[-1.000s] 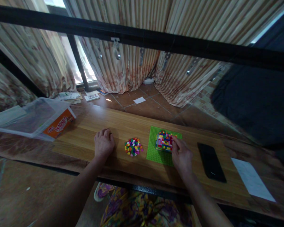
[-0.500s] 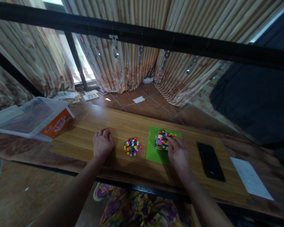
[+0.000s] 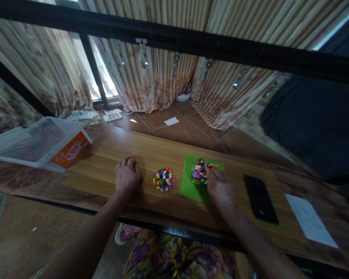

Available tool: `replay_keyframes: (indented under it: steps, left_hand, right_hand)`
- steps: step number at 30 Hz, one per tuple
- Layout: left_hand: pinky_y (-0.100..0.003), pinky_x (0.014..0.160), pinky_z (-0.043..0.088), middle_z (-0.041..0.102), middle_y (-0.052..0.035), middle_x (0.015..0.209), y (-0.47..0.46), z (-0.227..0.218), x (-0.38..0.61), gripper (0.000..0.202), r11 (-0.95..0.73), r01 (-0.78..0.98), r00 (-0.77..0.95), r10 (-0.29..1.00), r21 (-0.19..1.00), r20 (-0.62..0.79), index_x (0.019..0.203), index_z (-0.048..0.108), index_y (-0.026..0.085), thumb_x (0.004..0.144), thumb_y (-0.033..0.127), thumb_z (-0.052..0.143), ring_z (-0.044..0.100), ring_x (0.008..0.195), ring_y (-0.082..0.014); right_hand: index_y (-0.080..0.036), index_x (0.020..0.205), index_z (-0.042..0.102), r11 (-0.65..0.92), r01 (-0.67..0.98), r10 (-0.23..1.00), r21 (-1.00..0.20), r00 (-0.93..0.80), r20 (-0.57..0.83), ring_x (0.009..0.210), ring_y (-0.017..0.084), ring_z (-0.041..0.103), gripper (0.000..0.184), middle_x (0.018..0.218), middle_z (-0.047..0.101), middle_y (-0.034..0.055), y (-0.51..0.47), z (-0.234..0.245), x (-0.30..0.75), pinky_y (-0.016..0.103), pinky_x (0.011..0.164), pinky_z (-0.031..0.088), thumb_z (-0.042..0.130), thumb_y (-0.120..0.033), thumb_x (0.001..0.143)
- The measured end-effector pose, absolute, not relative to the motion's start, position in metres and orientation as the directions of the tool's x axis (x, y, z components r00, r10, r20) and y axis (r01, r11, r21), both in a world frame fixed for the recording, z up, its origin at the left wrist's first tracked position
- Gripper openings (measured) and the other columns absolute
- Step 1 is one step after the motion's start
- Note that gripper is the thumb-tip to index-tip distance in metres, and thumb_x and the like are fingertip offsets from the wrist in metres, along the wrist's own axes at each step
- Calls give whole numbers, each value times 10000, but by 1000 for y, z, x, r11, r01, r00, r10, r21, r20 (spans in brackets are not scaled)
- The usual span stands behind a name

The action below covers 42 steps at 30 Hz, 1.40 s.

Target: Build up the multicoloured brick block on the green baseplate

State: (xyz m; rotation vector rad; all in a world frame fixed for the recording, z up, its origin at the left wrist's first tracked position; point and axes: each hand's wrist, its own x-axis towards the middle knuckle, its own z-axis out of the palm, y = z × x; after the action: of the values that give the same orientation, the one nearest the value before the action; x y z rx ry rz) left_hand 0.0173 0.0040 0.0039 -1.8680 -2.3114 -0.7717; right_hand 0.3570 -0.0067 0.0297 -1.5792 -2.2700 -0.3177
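Observation:
My right hand [image 3: 222,190] reaches over a stack of small multicoloured building bricks [image 3: 200,171]. Its fingertips touch the stack's top on the right side, index finger foremost and the others folded together. Whether a brick is pinched under them is hidden. The stack stands on a green studded baseplate [image 3: 187,186], with its right part covered by my hand. To the left lies a loose pile of tiny coloured bricks [image 3: 164,179]. Left of that pile my left hand [image 3: 127,176] rests on the wooden board, fingers curled into a loose fist with nothing visible in it.
A black phone [image 3: 261,199] and a white sheet of paper [image 3: 311,221] lie on the right. A clear plastic box [image 3: 43,143] with an orange label stands at the far left. A dark metal bar [image 3: 168,35] crosses above the wooden board [image 3: 151,151], before striped curtains [image 3: 168,85].
My right index finger now presses against the stack's top, where the fingertips were bunched together before. My left hand stays in place. The view has shifted slightly.

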Motion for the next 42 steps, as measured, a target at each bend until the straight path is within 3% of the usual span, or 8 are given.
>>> replay_keyframes:
  steps: [6, 11, 14, 19, 33, 36, 42]
  left_hand:
    - [-445, 919, 414, 644, -131, 1138, 4, 3, 16, 282, 130, 939, -246, 900, 319, 359, 1012, 641, 165, 885, 265, 410, 553, 1038, -308]
    - [-446, 930, 412, 643, -132, 1142, 4, 4, 17, 282, 132, 936, -252, 900, 327, 357, 1012, 641, 160, 881, 254, 410, 556, 1048, -307]
    - [-447, 931, 413, 643, -137, 1135, 4, 3, 16, 282, 128, 938, -246, 899, 321, 363, 1017, 641, 157, 878, 256, 416, 557, 1045, -308]
    - [-457, 926, 410, 638, -142, 1134, 4, 1, 15, 276, 124, 937, -249, 893, 327, 375, 1019, 638, 164, 871, 258, 426, 553, 1036, -310]
    - [-448, 930, 411, 638, -130, 1137, 4, 5, 17, 259, 129, 931, -255, 901, 342, 352, 993, 645, 170, 873, 249, 430, 549, 1054, -309]
    - [-457, 937, 408, 634, -135, 1144, 3, 4, 17, 262, 142, 925, -268, 900, 351, 343, 1011, 641, 169, 874, 251, 434, 542, 1059, -309]
    - [-450, 947, 403, 631, -134, 1141, 3, 3, 17, 257, 131, 928, -254, 908, 349, 333, 1014, 631, 167, 881, 260, 431, 531, 1069, -306]
  right_hand:
    - [-99, 1206, 626, 366, 930, 849, -18, -326, 416, 997, 255, 581, 383, 1079, 670, 139, -5, 30, 361, 378, 894, 471, 358, -104, 933]
    - [-148, 1245, 587, 287, 935, 786, -207, -106, 609, 1014, 245, 600, 346, 1103, 668, 126, -19, 30, 354, 408, 907, 489, 396, -258, 979]
    - [-173, 1245, 590, 298, 924, 754, -241, -74, 652, 1034, 249, 589, 328, 1135, 662, 121, -33, 31, 340, 409, 901, 480, 468, -284, 961]
    - [-211, 1215, 620, 348, 920, 800, -183, -189, 569, 1098, 264, 533, 303, 1195, 646, 102, -43, 23, 323, 429, 927, 426, 500, -249, 940]
    - [-213, 1189, 641, 336, 927, 811, -166, -195, 552, 1084, 259, 533, 280, 1186, 651, 90, -58, 23, 332, 420, 922, 417, 533, -250, 934]
    - [-206, 1120, 672, 338, 917, 812, -214, -169, 558, 1048, 256, 547, 237, 1168, 655, 93, -62, 27, 314, 417, 916, 421, 541, -264, 932]
    - [-229, 1029, 700, 451, 786, 853, -422, -242, 462, 933, 206, 583, 223, 1007, 682, 54, -64, 18, 260, 353, 863, 457, 491, -244, 951]
